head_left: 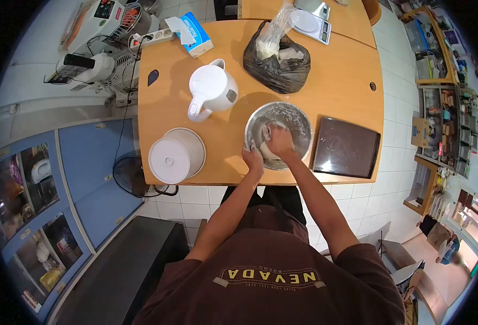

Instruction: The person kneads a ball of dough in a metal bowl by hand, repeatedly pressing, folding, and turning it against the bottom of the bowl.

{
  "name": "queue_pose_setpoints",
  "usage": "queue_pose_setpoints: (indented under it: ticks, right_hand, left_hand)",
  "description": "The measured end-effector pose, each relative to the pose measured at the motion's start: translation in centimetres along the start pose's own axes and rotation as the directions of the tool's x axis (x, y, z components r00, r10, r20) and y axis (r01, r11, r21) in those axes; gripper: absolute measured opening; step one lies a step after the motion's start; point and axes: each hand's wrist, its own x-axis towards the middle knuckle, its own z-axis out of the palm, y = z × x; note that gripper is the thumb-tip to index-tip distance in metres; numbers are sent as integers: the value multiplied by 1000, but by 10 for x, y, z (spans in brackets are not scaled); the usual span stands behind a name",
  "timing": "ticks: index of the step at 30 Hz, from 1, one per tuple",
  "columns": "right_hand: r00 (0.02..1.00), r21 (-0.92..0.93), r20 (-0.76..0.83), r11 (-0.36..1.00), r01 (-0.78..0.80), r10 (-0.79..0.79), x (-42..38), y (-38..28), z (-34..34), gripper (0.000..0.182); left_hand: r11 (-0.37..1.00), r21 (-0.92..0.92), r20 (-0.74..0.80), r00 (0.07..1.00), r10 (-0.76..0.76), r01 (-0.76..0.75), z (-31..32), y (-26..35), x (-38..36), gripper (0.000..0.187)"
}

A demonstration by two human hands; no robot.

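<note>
A metal mixing bowl (307, 125) stands near the front edge of the wooden table, its inner wall dusted with flour. My left hand (253, 159) grips the bowl's near left rim, with whitish residue on the fingers. Inside the bowl my right hand (278, 140) is closed on pale dough (269, 154), its fingers curled and coated in flour. Part of the dough is hidden under that hand.
On the table (225, 154) are a white lidded container (187, 154), a white kettle (212, 86), a dark baking tray (346, 147), a black plastic bag (277, 73), a kitchen scale (310, 24) and a tissue box (197, 40). A fan (122, 70) stands left.
</note>
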Motion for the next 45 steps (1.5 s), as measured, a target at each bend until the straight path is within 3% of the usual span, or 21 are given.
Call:
queue_pose_setpoints:
  ticks: [3, 6, 10, 18, 23, 25, 27, 28, 31, 34, 37, 40, 43, 44, 45]
  right_hand:
    - [959, -264, -237, 960, 89, -154, -26, -13, 6, 31]
    - [929, -261, -322, 960, 99, -183, -27, -4, 20, 29]
    - [927, -278, -310, 952, 126, -213, -16, -1, 34, 28]
    - [952, -284, -277, 957, 52, -133, 18, 6, 41, 27]
    - [945, -111, -322, 989, -99, 58, 36, 9, 38, 29]
    - [958, -38, -260, 990, -135, 120, 36, 4, 26, 34]
    - [974, 6, -160, 986, -164, 163, 31, -2, 10, 41]
    - [959, 19, -229, 986, -167, 167, 35, 2, 20, 51]
    - [983, 54, -172, 997, -53, 62, 37, 16, 14, 43]
    - [993, 100, -98, 993, -60, 70, 43, 31, 5, 40]
    - [999, -12, -43, 1000, -9, 9, 44, 54, -3, 36]
    - [967, 5, -243, 997, 80, -77, 23, 55, -3, 34]
    - [979, 129, -180, 989, -77, 100, 9, 30, -16, 29]
    - [951, 141, -285, 987, -78, 116, 5, 25, -9, 27]
    - [949, 150, -283, 984, -100, 139, -1, 19, -5, 26]
  left_hand:
    - [998, -53, 9, 999, 31, -31, -1, -9, 1, 42]
    - [995, -90, 22, 998, 50, -48, -2, -17, -2, 43]
    - [990, -132, 4, 999, 52, -51, 1, -8, -4, 43]
    - [999, 15, -27, 999, 32, -32, -1, -6, -5, 37]
    - [995, 104, -27, 1000, 10, -7, -4, -11, -5, 40]
    - [997, 42, -47, 997, 66, -64, -3, -25, -1, 41]
    - [997, 71, -18, 999, 29, -27, -6, -31, 1, 43]
    - [996, 83, -2, 1000, 12, -12, -6, -32, 3, 45]
    - [994, -100, 5, 999, 43, -43, 0, -27, -1, 46]
    - [996, -39, -29, 996, 81, -82, 1, -23, -6, 35]
    - [988, -137, 30, 997, 71, -67, -1, -17, -5, 33]
    - [999, -44, -11, 1000, -10, 10, 2, -30, 2, 30]
    - [998, -26, -10, 998, -66, 65, 3, -25, 4, 28]
    - [997, -30, 0, 997, -72, 72, 3, -17, 1, 27]
    - [997, -57, -10, 999, -47, 46, 4, -13, -2, 27]
